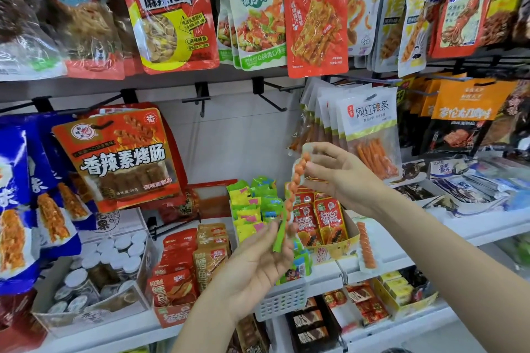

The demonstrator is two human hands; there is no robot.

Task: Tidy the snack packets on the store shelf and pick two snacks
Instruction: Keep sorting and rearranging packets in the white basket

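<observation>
The twisted snack packet (291, 198), a long clear sleeve of orange spiral sticks with a green end, is held upright in front of the store shelf (401, 259), between the hanging rows and the boxes below; the right hand (341, 178) pinches its top end between thumb and fingertips; the left hand (258, 264) pinches its green bottom end, fingers curled round it.

Risks, as a judgement: the sleeve is thin and slippery, so a loose grip at either end could let it swing or drop into the boxes of green packets (252, 209) and red packets (324, 221) beneath, disturbing their rows; pulling the two ends apart could tear the seal; a careless elbow could knock the second twisted packet (366, 248), which leans at the front edge of the shelf, just right of the red box, off that edge.

Counts: two hands; one twisted packet held and one more on the shelf; two bare black hooks (272, 94) in the middle of the lower hanging row; the boxed packets overlap too much to count.
</observation>
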